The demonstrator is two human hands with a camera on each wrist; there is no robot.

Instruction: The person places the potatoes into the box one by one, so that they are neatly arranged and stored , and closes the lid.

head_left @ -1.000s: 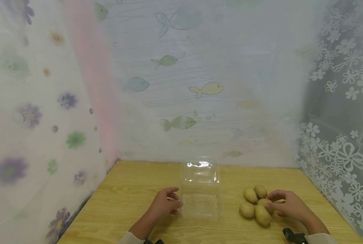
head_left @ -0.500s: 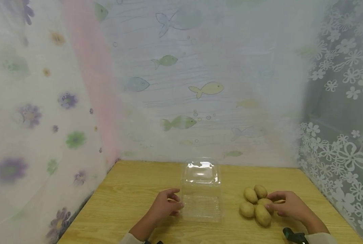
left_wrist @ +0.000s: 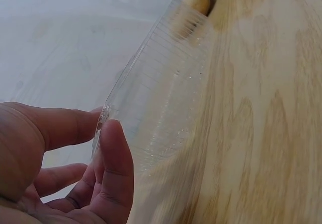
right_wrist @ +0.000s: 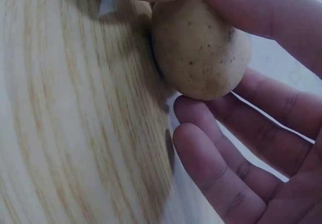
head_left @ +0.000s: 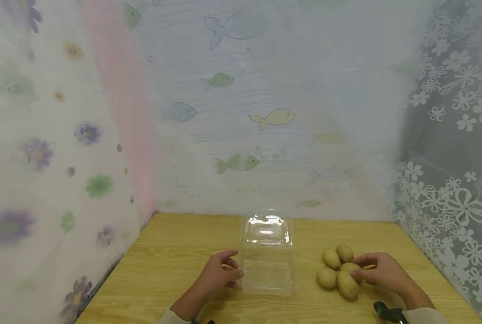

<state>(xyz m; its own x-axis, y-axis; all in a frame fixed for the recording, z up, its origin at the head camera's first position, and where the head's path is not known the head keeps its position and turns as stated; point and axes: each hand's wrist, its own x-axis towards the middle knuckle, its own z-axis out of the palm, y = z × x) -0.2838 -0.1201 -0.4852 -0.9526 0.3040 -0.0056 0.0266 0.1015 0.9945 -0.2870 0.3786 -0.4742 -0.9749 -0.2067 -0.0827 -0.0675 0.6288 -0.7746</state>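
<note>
A clear plastic clamshell container (head_left: pixel 267 275) stands on the table with its lid (head_left: pixel 267 230) swung up at the far side. My left hand (head_left: pixel 218 273) is at its left edge. In the left wrist view, the thumb (left_wrist: pixel 114 148) and index finger pinch the container's rim. To the right lie several potatoes (head_left: pixel 327 278) in a tight cluster. My right hand (head_left: pixel 382 271) holds the rightmost potato (right_wrist: pixel 198 48), its thumb on one side and fingertips on the other. That potato touches a neighbouring one in the right wrist view.
The wooden table (head_left: pixel 176 234) ends at a pale curtain (head_left: pixel 225 135) printed with fish. Flower-patterned sheets hang at left and right. A dark strap piece (head_left: pixel 388 312) sits by my right wrist.
The container has slid very slightly nearer and to the right, with my left hand following at its edge. My right hand keeps its place at the potato.
</note>
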